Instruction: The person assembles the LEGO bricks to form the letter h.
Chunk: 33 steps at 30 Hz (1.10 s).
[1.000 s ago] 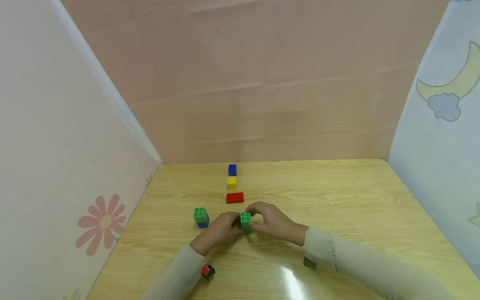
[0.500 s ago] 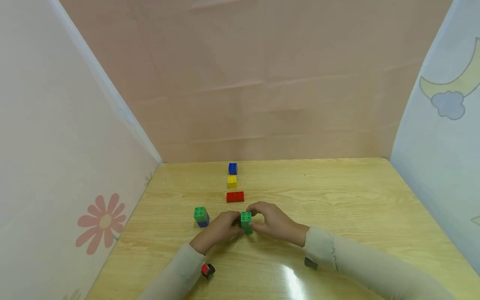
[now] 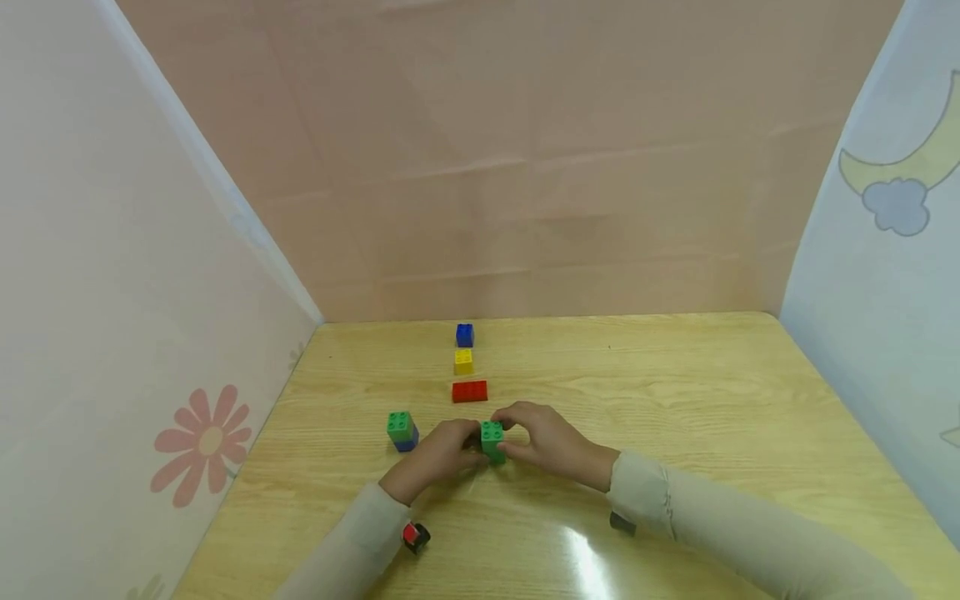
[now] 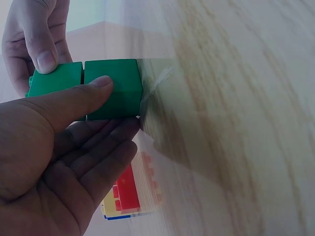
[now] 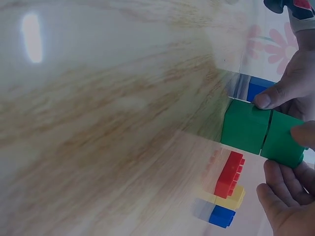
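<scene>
Studs (image 3: 497, 435) faced up on the green stack (image 3: 492, 446), whose long axis stood vertical on the desk (image 3: 675, 400), lower middle of the head frame. The left hand (image 3: 442, 452) pinched its lower brick (image 4: 125, 98); the right hand (image 3: 553, 443) pinched its upper brick (image 5: 283, 140).

Green bricks (image 4: 120, 96): no text, brand or number readable
Red brick (image 3: 470, 392), yellow brick (image 3: 463, 362), far blue brick (image 3: 465, 336): nothing legible
Left wall (image 3: 112, 250), right wall (image 3: 862, 317): no readable lettering
Table (image 3: 637, 400): none readable

Pale wooden table (image 3: 675, 400) — pink flower (image 3: 211, 442) on the left wall (image 3: 112, 250), moon (image 3: 935, 157) and cloud (image 3: 896, 207) on the right.
</scene>
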{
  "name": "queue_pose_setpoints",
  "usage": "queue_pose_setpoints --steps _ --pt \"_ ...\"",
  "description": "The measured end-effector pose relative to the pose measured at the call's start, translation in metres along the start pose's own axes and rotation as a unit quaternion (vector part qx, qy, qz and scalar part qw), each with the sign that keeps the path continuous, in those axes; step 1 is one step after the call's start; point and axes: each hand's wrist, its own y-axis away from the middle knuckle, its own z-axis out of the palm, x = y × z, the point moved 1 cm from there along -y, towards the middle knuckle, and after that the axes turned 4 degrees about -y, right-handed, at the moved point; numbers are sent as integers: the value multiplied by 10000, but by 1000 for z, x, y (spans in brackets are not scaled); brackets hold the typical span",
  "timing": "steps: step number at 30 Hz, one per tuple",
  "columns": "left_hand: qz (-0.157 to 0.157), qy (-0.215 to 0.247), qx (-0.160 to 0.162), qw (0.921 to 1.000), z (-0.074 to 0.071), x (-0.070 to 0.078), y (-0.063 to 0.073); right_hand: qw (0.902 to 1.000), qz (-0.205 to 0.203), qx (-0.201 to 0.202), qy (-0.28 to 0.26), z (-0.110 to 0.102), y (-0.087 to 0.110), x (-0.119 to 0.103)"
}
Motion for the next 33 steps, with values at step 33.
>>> queue_pose_setpoints --steps 33 --pt "29 13 105 9999 0 3 2 9931 -583 260 986 3 3 -7"
